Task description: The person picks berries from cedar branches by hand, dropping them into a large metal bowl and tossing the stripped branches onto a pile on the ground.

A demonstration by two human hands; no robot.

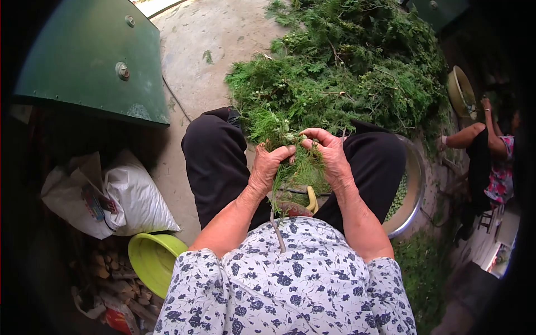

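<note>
My left hand [267, 167] is closed around a leafy evergreen branch [306, 167] between my knees. The branch's bare woody stem hangs down toward my lap. Pale green cones [288, 137] show among the leaves just above my fingertips. At their right side, my right hand [330, 153] has its thumb and forefinger pinched at a small cone. A large metal basin [420, 192] with many small green cones in it stands beside my right knee, partly hidden by my leg. Straight ahead lies a big heap of cut evergreen branches [346, 72].
On the left are a green metal cabinet [89, 67], a white sack [134, 195], a yellow-green basin [148, 262] and firewood [120, 285]. At the far right another person [497, 162] sits near a yellowish basin [460, 92]. More green cuttings [419, 279] lie at the lower right.
</note>
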